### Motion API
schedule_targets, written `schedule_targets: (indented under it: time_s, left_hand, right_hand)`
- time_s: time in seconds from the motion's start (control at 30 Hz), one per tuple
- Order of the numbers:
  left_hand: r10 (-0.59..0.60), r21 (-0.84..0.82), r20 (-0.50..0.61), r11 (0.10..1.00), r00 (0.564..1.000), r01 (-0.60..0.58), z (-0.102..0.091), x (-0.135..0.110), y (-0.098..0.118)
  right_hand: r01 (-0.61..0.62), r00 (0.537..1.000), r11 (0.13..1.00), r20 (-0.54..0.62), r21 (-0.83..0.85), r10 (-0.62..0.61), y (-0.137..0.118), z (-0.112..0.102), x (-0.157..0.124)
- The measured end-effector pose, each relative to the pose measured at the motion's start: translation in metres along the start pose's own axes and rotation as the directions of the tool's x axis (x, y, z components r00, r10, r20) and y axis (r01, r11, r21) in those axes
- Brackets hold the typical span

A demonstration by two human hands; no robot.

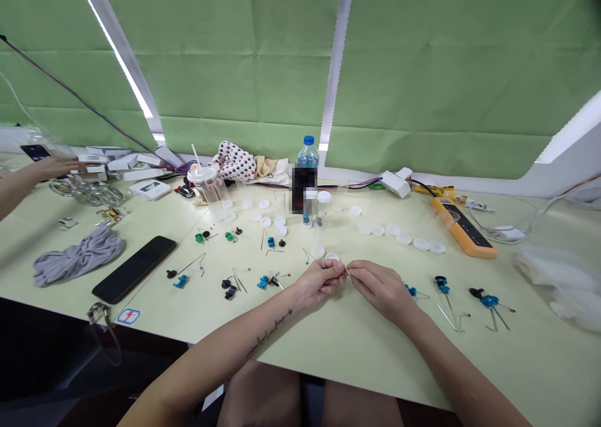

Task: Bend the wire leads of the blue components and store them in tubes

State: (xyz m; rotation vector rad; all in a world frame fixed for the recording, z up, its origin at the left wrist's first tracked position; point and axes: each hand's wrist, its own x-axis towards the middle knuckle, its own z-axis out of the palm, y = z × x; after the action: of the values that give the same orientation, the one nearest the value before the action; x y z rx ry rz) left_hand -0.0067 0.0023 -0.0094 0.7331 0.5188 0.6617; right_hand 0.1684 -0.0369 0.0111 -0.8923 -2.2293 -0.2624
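Observation:
My left hand [322, 282] and my right hand [375, 284] meet over the middle of the table, fingertips close together. In a pinch, my left hand holds a thin bent metal rod [308, 256] whose end sticks out to the left. A short thin metal rod [350, 277] shows below the pinched fingers of my right hand; whether it is part of the same piece I cannot tell. Behind the hands lie a clear plastic tube [318, 242] and a white round cap [332, 257]. Blue and black parts [263, 282] with rods lie left of my left wrist.
More part groups [489, 300] lie at right. Several white caps [404, 238] run across the back. A blue-capped bottle [308, 154], an orange power strip [462, 226], a black phone [134, 269] and a grey cloth [79, 258] surround them. Another person's hand [61, 166] is at far left.

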Motion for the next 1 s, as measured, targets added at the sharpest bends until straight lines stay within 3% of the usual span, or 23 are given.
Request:
schedule_targets:
  time_s: [0.17, 0.6, 0.77, 0.9, 1.0]
  left_hand:
    - [-0.009, -0.007, -0.005, 1.0, 1.0, 0.009, -0.0002, 0.0001, 0.0008]
    - [-0.014, -0.018, 0.003, 1.0, 1.0, 0.014, 0.0049, -0.0024, 0.0036]
    - [-0.008, -0.012, -0.017, 1.0, 1.0, 0.007, 0.0037, -0.0019, 0.003]
    - [0.012, 0.003, -0.013, 1.0, 1.0, -0.012, 0.0013, -0.0012, 0.001]
    - [0.031, 0.027, -0.03, 0.999, 0.999, -0.031, 0.0005, -0.0012, 0.0004]
  right_hand:
    - [-0.01, 0.996, 0.998, -0.084, -0.064, 0.004, 0.0038, 0.0033, -0.004]
    - [-0.016, 0.999, 0.997, -0.052, -0.07, 0.012, -0.0001, 0.0062, 0.0004]
    - [-0.218, 0.976, 0.976, -0.036, -0.029, 0.217, 0.0019, 0.0064, -0.0009]
    - [-0.402, 0.915, 0.893, 0.047, 0.202, 0.401, 0.0035, 0.0049, -0.0006]
    - [-0.45, 0.889, 0.822, 0.083, 0.35, 0.451, 0.0023, 0.0035, 0.0011]
